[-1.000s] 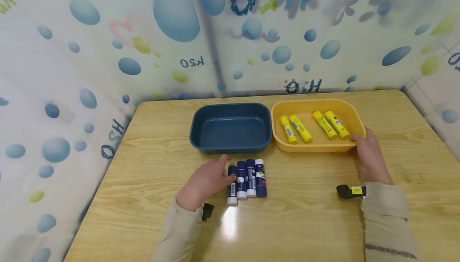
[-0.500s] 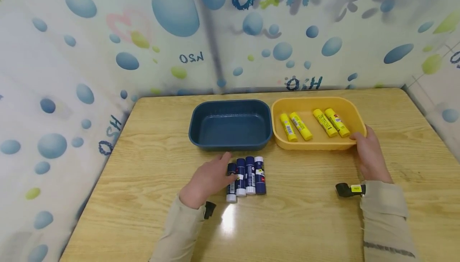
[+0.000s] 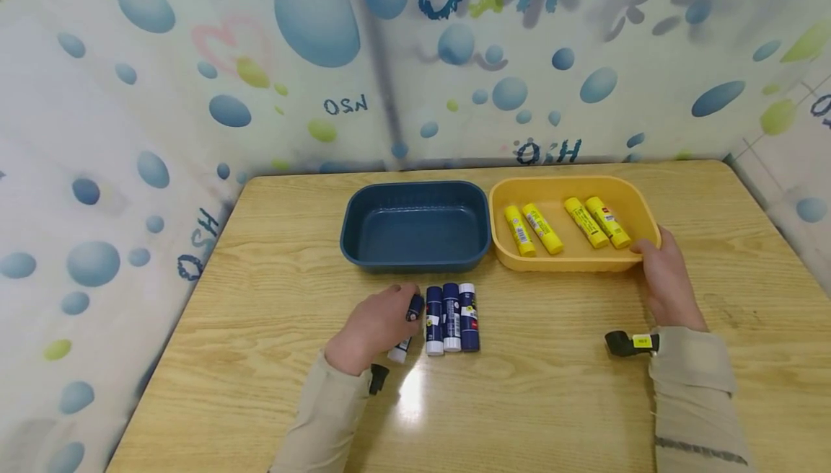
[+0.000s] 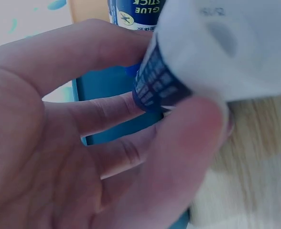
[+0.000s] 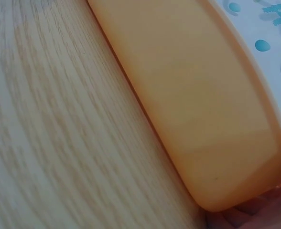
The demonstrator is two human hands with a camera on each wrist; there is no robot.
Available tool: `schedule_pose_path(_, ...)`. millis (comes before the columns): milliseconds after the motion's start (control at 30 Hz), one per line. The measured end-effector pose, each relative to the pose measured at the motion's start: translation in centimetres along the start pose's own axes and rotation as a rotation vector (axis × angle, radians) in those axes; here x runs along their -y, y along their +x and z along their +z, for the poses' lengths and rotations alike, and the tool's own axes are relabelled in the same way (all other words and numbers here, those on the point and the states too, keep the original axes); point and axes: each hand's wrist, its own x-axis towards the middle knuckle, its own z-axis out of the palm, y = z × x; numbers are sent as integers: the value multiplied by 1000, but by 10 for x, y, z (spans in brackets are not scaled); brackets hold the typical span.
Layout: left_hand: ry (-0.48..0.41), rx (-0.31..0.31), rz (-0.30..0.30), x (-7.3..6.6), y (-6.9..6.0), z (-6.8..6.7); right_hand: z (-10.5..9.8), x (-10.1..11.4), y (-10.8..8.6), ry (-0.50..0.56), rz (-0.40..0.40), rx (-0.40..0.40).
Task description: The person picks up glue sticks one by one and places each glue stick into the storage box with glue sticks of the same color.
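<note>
A dark blue glue stick (image 3: pixel 399 350) with a white end is pinched between the thumb and fingers of my left hand (image 3: pixel 373 325); it leans to one side. Close up in the left wrist view, the white end of this glue stick (image 4: pixel 226 52) faces the camera. Just right of it, several blue glue sticks (image 3: pixel 451 318) lie side by side on the table. My right hand (image 3: pixel 670 278) grips the near right corner of the yellow tray (image 3: pixel 571 264), thumb over the rim. Its other fingers are mostly hidden behind the tray wall.
Several yellow glue sticks (image 3: pixel 586 223) lie in the yellow tray. Against its left side stands a dark blue tray (image 3: pixel 415 267) with nothing in it. Both sit near the back of the wooden table (image 3: pixel 519 401), before a patterned wall (image 3: pixel 415 62).
My left hand has closed on the leftmost blue glue stick and tilted it, drawing it slightly left, away from the row. My right hand stays at the yellow tray's corner.
</note>
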Motion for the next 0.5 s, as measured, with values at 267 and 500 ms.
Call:
schedule_pose_path(267,14,-30,17,2,-1,-1,10,16,-16,-28,21,-3)
schedule_pose_path(500,5,-33,31,6,0,0,13,22,-19,-9,16,-5)
